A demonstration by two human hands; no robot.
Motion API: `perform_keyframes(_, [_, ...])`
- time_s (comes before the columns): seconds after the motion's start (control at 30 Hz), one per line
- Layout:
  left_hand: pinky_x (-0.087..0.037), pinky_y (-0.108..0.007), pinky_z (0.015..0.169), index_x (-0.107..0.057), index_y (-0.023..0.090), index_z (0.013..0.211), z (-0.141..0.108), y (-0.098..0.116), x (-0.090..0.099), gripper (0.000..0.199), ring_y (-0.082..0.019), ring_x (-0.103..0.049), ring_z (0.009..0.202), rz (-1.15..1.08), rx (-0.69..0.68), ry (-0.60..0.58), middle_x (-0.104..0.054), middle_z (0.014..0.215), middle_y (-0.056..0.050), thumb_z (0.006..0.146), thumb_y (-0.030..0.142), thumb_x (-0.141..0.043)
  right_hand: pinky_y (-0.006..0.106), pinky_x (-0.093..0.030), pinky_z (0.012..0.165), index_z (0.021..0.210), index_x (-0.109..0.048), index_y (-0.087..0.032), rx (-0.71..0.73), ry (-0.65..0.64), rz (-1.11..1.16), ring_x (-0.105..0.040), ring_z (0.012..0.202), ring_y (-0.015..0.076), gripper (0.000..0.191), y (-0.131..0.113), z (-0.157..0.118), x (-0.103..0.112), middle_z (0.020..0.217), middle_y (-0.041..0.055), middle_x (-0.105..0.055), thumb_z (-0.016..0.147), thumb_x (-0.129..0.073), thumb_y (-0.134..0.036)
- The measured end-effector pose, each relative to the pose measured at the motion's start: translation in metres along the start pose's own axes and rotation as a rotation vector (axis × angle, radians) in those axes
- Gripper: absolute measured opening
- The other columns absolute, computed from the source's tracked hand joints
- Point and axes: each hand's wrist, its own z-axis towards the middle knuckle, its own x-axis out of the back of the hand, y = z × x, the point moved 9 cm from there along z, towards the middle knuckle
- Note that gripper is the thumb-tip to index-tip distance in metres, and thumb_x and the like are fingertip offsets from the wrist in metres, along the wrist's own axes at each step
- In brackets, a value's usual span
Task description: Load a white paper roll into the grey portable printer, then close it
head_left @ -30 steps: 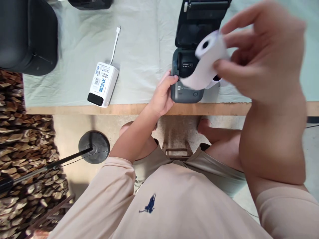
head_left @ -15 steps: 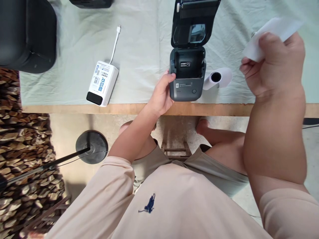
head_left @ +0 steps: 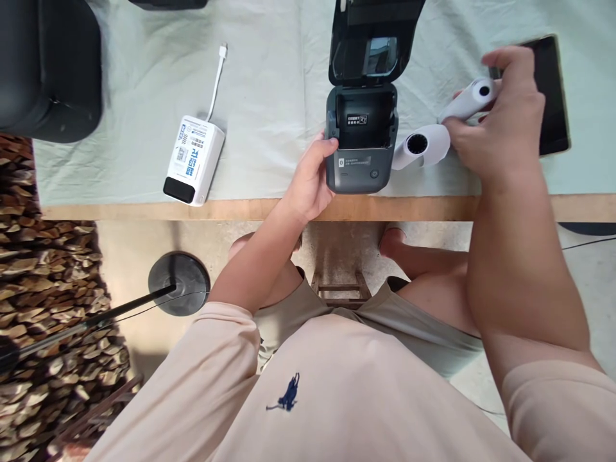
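My left hand (head_left: 315, 176) grips the left side of a dark grey label printer (head_left: 359, 170), thumb on its upper rim. The printer's lid (head_left: 370, 42) stands flipped up, and the paper bay inside is bare. My right hand (head_left: 505, 115) is curled around a white paper roll (head_left: 469, 99) with a small black core hole; the forefinger is lifted off it. Touching the printer's right side lies a second white paper roll (head_left: 430, 144), with a larger dark core and a loose paper end.
A phone or tablet (head_left: 553, 96) with a dark screen lies beyond my right hand. To the left are a white power bank (head_left: 195, 157) with a short cable (head_left: 219, 80) and a black case (head_left: 72, 70). The table's wooden edge (head_left: 240, 210) runs in front of me.
My right hand has come down and left with the white paper, now seen as a roll near the other roll. The dark-screened device has come into view. My left hand stays on the printer.
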Motion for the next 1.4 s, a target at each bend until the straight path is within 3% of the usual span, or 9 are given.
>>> perform_keyframes(0.1, [-0.068,-0.048,0.120,-0.067,0.028,0.100,0.000,-0.001,-0.001,0.025,-0.032,-0.061,0.163,0.003,0.024,-0.011,-0.083,0.104,-0.007,0.112,0.029,-0.045,0.053,-0.053,0.111,0.157,-0.052,-0.039,0.217,0.129,0.116,-0.069,0.130,0.0345,0.097,-0.026,-0.014,0.027,0.152,0.0088,-0.070,0.063,-0.070,-0.018])
perform_keyframes(0.17, [-0.068,-0.048,0.121,-0.067,0.025,0.104,0.000,0.000,0.000,0.018,-0.032,-0.063,0.162,0.019,0.006,0.005,-0.083,0.108,-0.006,0.110,0.028,-0.051,0.057,-0.052,0.116,0.146,-0.060,-0.038,0.420,0.312,0.214,-0.066,0.137,0.0373,0.075,-0.048,-0.032,0.059,0.150,0.0087,-0.068,0.072,-0.067,-0.030])
perform_keyframes(0.23, [-0.068,-0.048,0.121,-0.067,0.023,0.106,0.000,0.002,0.001,0.012,-0.033,-0.065,0.160,0.037,-0.012,0.034,-0.083,0.111,-0.005,0.108,0.029,-0.057,0.059,-0.055,0.106,0.130,-0.067,-0.035,0.550,0.302,0.239,-0.069,0.124,0.0406,0.056,-0.068,-0.047,0.071,0.133,0.0120,-0.072,0.075,-0.069,-0.043])
perform_keyframes(0.4, [-0.067,-0.050,0.122,-0.067,0.027,0.100,-0.001,0.002,-0.002,0.021,-0.031,-0.067,0.156,0.029,-0.006,0.014,-0.083,0.104,-0.004,0.111,0.029,-0.050,0.060,-0.053,0.107,0.129,-0.070,-0.034,0.546,-0.119,-0.068,-0.068,0.117,0.0413,0.069,-0.083,-0.064,0.026,0.130,0.0118,-0.077,0.067,-0.092,-0.054])
perform_keyframes(0.7, [-0.067,-0.039,0.118,-0.064,0.025,0.106,-0.001,0.002,-0.003,0.014,-0.028,-0.076,0.146,0.027,-0.004,0.023,-0.081,0.100,-0.003,0.110,0.028,-0.051,0.054,-0.057,0.094,0.120,-0.078,-0.041,0.461,-0.282,-0.005,-0.069,0.096,0.0335,0.036,-0.067,-0.060,0.003,0.107,0.0057,-0.075,0.084,-0.080,-0.042])
perform_keyframes(0.93, [-0.064,-0.042,0.124,-0.067,0.023,0.105,0.000,0.001,0.000,0.013,-0.029,-0.071,0.154,0.008,0.006,0.062,-0.082,0.112,-0.005,0.110,0.025,-0.055,0.049,-0.060,0.088,0.148,-0.060,-0.038,0.384,-0.089,0.399,-0.072,0.099,0.0314,0.075,-0.074,-0.047,0.015,0.111,0.0064,-0.073,0.076,-0.081,-0.045])
perform_keyframes(1.07, [-0.065,-0.041,0.123,-0.067,0.022,0.108,0.000,0.001,-0.001,0.017,-0.028,-0.069,0.156,0.012,-0.007,0.027,-0.081,0.109,-0.004,0.112,0.024,-0.050,0.043,-0.052,0.065,0.115,-0.058,-0.036,0.273,-0.036,0.707,-0.066,0.087,0.0293,0.046,-0.064,-0.027,0.008,0.099,0.0053,-0.063,0.078,-0.074,-0.057])
perform_keyframes(1.17, [-0.066,-0.042,0.122,-0.067,0.024,0.106,0.000,0.001,-0.002,0.021,-0.028,-0.067,0.156,0.014,-0.005,0.002,-0.081,0.108,-0.004,0.113,0.024,-0.047,0.037,-0.046,0.060,0.110,-0.066,-0.034,0.351,0.017,0.892,-0.062,0.079,0.0247,0.032,-0.086,-0.030,0.021,0.089,0.0030,-0.055,0.087,-0.070,-0.056])
perform_keyframes(1.4, [-0.065,-0.049,0.125,-0.065,0.024,0.110,-0.001,0.000,-0.001,0.006,-0.030,-0.072,0.151,0.053,-0.021,0.008,-0.079,0.114,-0.003,0.108,0.026,-0.059,0.047,-0.056,0.095,0.133,-0.069,-0.031,0.806,-0.009,0.269,-0.078,0.106,0.0288,0.057,-0.168,-0.083,0.032,0.122,0.0006,-0.081,0.077,-0.066,-0.019])
